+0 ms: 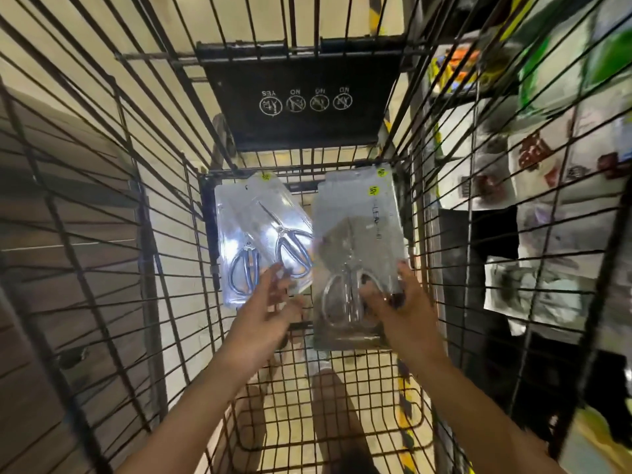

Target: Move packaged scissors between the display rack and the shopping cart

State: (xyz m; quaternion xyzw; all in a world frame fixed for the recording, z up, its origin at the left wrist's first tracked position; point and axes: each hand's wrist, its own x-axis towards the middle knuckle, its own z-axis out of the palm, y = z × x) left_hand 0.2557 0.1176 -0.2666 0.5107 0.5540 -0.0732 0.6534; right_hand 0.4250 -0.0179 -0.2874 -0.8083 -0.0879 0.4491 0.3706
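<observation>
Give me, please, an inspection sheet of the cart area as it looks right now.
Surface: wire floor of the shopping cart, pale tiled floor showing through it.
Job's things: two clear scissors packs overlap at the far left of the cart; right-hand scissors pack, blurred, with at least one more pack behind it.
Clutter: black child-seat flap with printed safety icons.
Grippers: left hand has spread fingers reaching to the left packs; right hand grips the right-hand pack's lower edge.
Cables: nothing seen.
Surroundings: blurred display rack with hanging goods on the right; wooden panelling on the left.
</observation>
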